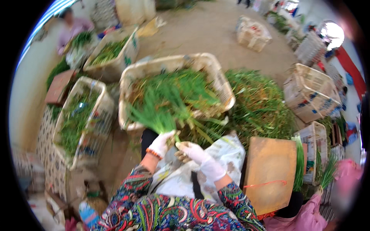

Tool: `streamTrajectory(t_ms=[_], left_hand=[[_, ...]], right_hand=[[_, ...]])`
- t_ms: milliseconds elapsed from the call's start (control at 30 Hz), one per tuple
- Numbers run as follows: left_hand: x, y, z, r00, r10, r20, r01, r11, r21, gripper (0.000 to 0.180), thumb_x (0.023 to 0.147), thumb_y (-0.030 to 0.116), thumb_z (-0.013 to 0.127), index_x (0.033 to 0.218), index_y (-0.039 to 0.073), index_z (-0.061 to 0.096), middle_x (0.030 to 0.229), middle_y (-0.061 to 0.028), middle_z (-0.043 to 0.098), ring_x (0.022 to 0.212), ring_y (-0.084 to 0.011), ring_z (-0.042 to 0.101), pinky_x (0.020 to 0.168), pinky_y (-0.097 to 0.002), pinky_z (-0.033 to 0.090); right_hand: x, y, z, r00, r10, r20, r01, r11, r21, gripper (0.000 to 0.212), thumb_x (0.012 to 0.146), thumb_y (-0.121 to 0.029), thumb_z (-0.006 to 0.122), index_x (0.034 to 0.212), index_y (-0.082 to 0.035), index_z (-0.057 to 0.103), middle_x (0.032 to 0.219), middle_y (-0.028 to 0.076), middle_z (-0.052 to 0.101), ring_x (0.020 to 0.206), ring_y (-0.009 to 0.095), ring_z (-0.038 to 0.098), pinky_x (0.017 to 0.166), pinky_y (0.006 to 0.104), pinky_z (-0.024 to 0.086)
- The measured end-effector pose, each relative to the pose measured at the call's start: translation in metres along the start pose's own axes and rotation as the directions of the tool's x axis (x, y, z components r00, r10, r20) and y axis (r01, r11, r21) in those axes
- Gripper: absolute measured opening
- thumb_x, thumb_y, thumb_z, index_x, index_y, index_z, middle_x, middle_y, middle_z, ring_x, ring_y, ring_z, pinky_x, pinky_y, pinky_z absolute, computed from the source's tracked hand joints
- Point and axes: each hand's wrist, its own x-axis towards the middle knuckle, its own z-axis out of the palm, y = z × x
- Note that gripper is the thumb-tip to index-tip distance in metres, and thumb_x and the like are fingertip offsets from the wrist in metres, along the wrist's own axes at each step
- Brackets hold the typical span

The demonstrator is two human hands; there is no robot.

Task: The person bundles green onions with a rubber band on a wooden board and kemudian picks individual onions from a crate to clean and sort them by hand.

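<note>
Over my lap, my left hand (162, 144) in a white glove, with an orange bead bracelet at the wrist, is closed round the lower stems of a bunch of green onions (156, 120). The leaves fan away from me over the near rim of a large white plastic basket (127, 96). Close beside it, my right hand (192, 153), also gloved in white with soiled fingertips, has its fingers curled together by the stem ends. What lies between those fingers is too small to make out. Green and yellowed leaves (173, 90) fill much of the basket.
A heap of leaves (262, 104) lies right of the basket. A wooden board (269, 173) stands by my right knee, beside upright green onions (298, 163). More leaf-filled baskets (101, 90) are at left; another white basket (312, 92) stands at right. Co-workers sit far left and near right.
</note>
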Motion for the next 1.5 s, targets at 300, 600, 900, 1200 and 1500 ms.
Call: streamTrajectory(t_ms=[300, 600, 900, 1200, 1500], left_hand=[[-0.038, 0.001, -0.037, 0.969, -0.182, 0.166, 0.183, 0.983, 0.010, 0.027, 0.085, 0.012, 0.047, 0.108, 0.000, 0.051, 0.103, -0.0065, 0.058, 0.082, -0.0114, 0.055, 0.065, -0.0218, 0.045], [-0.037, -0.006, -0.035, 0.966, -0.178, 0.189, 0.194, 0.979, -0.066, 0.028, 0.086, 0.014, 0.045, 0.109, -0.001, 0.050, 0.103, -0.0110, 0.057, 0.089, -0.0221, 0.057, 0.077, -0.0377, 0.047], [-0.065, -0.007, -0.051, 0.928, -0.149, 0.340, 0.195, 0.975, -0.103, 0.024, 0.085, 0.017, 0.049, 0.103, 0.001, 0.051, 0.087, -0.0052, 0.057, 0.067, -0.0124, 0.051, 0.064, -0.0250, 0.044], [-0.164, 0.029, -0.033, 0.882, -0.346, 0.320, 0.332, 0.938, 0.099, 0.056, 0.082, 0.026, 0.054, 0.126, -0.001, 0.034, 0.071, -0.0009, 0.046, 0.062, -0.0103, 0.045, 0.063, -0.0227, 0.043], [-0.199, 0.049, -0.083, 0.904, -0.133, 0.406, 0.062, 0.981, 0.183, 0.047, 0.068, 0.021, 0.066, 0.107, -0.002, 0.052, 0.064, -0.0081, 0.050, 0.054, -0.0164, 0.045, 0.051, -0.0280, 0.035]], right_hand=[[0.021, 0.009, 0.026, 0.971, -0.025, -0.239, 0.024, 1.000, -0.009, 0.021, 0.087, -0.022, 0.048, 0.078, -0.004, 0.053, 0.046, 0.001, 0.046, 0.031, 0.009, 0.039, 0.029, 0.0226, 0.034], [0.022, 0.018, 0.038, 0.974, -0.222, 0.046, 0.157, 0.512, -0.844, 0.026, 0.084, -0.025, 0.050, 0.085, 0.000, 0.055, 0.061, 0.009, 0.059, 0.049, 0.014, 0.057, 0.045, 0.0272, 0.046], [0.051, -0.024, 0.028, 1.000, 0.020, -0.002, -0.019, 0.852, -0.523, 0.067, 0.079, -0.057, 0.045, 0.096, 0.007, 0.055, 0.084, 0.015, 0.061, 0.073, 0.020, 0.059, 0.064, 0.0294, 0.048], [0.129, -0.042, 0.044, 0.973, -0.082, -0.214, 0.121, 0.977, 0.177, 0.032, 0.077, -0.021, 0.062, 0.091, 0.007, 0.058, 0.083, 0.012, 0.062, 0.070, 0.021, 0.058, 0.066, 0.0307, 0.046], [0.167, -0.111, -0.054, 0.923, -0.130, -0.362, 0.357, 0.640, 0.680, 0.060, 0.084, -0.047, 0.044, 0.119, 0.000, 0.034, 0.114, 0.021, 0.043, 0.087, 0.031, 0.051, 0.072, 0.0468, 0.044]])
